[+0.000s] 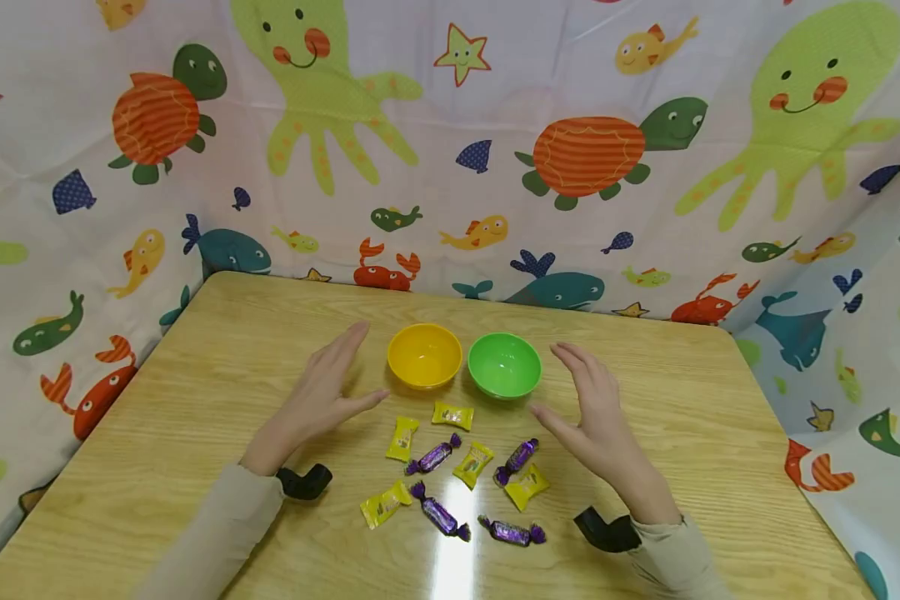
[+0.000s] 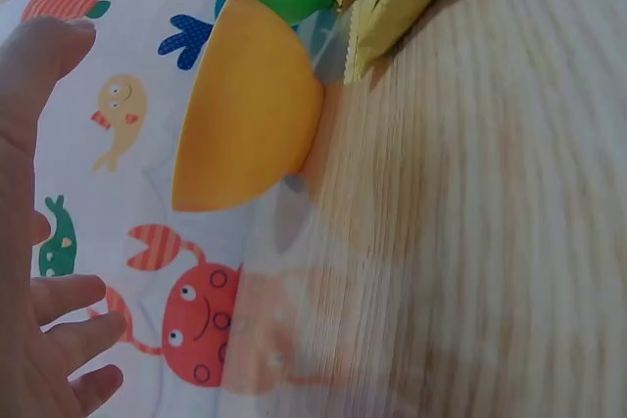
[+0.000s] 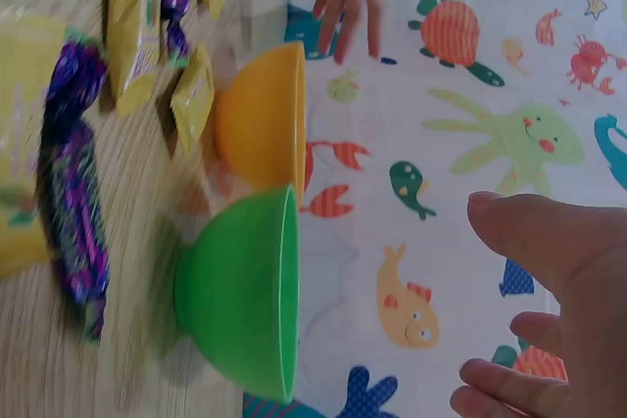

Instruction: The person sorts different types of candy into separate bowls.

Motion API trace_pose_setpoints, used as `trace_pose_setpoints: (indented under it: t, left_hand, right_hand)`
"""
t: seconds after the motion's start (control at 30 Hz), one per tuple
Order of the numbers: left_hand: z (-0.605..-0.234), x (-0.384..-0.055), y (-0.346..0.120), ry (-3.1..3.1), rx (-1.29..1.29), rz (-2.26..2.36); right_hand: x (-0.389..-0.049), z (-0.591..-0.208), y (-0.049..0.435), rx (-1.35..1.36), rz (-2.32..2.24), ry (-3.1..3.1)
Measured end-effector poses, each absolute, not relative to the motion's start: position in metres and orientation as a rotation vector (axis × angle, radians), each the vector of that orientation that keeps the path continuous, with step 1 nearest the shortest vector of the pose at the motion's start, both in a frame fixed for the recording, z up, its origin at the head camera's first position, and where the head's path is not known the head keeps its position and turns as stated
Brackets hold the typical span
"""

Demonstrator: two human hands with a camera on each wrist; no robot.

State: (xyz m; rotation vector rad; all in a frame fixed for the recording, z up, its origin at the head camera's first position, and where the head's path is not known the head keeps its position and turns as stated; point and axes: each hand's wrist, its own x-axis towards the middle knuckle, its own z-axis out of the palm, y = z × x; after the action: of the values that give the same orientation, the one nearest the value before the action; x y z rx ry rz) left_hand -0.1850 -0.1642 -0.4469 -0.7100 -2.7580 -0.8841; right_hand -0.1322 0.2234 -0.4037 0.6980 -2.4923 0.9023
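Note:
Two small bowls stand side by side near the back of the table, an orange-yellow bowl [image 1: 424,357] and a green bowl [image 1: 505,367]. To the left of the yellow one is my left hand [image 1: 324,396], fingers extended and thumb apart, holding nothing. My right hand [image 1: 598,412] hovers just right of the green bowl, also spread and holding nothing. In front of the bowls lie several yellow-wrapped candies [image 1: 385,504] and several purple-wrapped candies [image 1: 439,510]. The right wrist view shows both bowls, the green bowl [image 3: 240,296] nearer, with my right thumb and fingers beyond their rims.
The wooden table [image 1: 217,375] reaches back to a fabric curtain [image 1: 450,108] printed with sea animals, which also hangs along both sides. Black wrist mounts [image 1: 305,482] sit at both sleeve cuffs. A bright light reflection runs down the table's front middle.

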Motion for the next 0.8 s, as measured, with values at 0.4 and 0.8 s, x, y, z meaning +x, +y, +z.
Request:
trace_pose_setpoints:
  t: [0.4,0.8]
  left_hand:
    - [-0.465,-0.208,-0.140,-2.784,-0.720,-1.079]
    - [-0.484,-0.225,-0.126,-2.675,-0.788,-1.503]
  right_hand:
    - [-0.146,-0.407,0.182,0.820,0.977,-2.558]
    - [-0.165,-0.437,0.152,1.072,0.800,-2.482]
